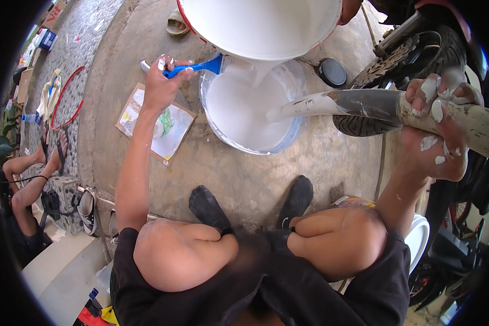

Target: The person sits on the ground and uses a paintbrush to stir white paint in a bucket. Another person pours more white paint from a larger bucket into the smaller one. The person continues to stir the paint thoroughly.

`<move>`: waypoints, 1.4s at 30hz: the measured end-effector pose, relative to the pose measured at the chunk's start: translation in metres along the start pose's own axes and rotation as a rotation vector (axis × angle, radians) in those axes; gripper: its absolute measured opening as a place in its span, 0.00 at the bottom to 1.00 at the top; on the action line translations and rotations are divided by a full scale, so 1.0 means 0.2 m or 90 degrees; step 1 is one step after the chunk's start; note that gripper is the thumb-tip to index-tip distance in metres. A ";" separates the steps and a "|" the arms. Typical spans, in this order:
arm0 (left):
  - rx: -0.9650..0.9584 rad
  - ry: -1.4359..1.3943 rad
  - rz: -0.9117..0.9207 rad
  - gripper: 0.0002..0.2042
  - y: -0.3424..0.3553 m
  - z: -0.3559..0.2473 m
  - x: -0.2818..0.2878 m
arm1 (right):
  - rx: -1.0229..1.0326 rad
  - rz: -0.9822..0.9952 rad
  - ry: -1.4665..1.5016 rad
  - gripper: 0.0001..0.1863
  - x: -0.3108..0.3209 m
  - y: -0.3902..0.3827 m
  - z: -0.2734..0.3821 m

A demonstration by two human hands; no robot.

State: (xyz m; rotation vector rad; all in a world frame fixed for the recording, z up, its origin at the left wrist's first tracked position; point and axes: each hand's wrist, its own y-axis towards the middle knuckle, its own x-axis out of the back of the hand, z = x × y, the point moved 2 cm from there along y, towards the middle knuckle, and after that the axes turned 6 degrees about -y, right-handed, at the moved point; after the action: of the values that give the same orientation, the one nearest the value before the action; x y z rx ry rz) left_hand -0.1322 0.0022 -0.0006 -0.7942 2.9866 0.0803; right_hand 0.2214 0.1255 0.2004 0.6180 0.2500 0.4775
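Note:
My left hand (167,81), spotted with white paint, is closed around a blue tool (204,66) with a flared end, maybe a scraper or brush. The flared end is close to the rim of a clear-sided bucket (207,117) of white paint (244,111). My right hand (440,117), also paint-smeared, grips a thick grey-and-white pipe (364,103). The pipe's far end dips into the paint. Above the bucket, a large white basin with a red rim (261,27) is tilted, and white paint runs from its lip into the bucket.
Another person's hand (350,11) is at the basin's right edge. A motorcycle wheel (434,54) stands close on the right, near a dark round lid (331,72). A paint-marked picture board (160,127) lies left of the bucket. Another person's legs (35,179) show at far left.

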 end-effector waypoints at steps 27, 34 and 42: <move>0.022 -0.133 0.033 0.18 0.12 -0.08 -0.10 | -0.002 0.030 0.013 0.20 -0.02 0.02 -0.02; 0.026 -0.124 0.041 0.18 0.16 -0.09 -0.11 | 0.082 -0.044 -0.211 0.21 -0.04 0.03 -0.02; 0.013 -0.130 0.058 0.18 0.19 -0.09 -0.08 | -0.010 -0.054 -0.039 0.21 -0.03 0.03 -0.03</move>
State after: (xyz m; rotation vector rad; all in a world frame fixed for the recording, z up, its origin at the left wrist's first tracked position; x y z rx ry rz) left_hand -0.1375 0.0410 0.0198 -0.6063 2.8244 0.1263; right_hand 0.2114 0.1291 0.1991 0.6035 0.2136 0.3773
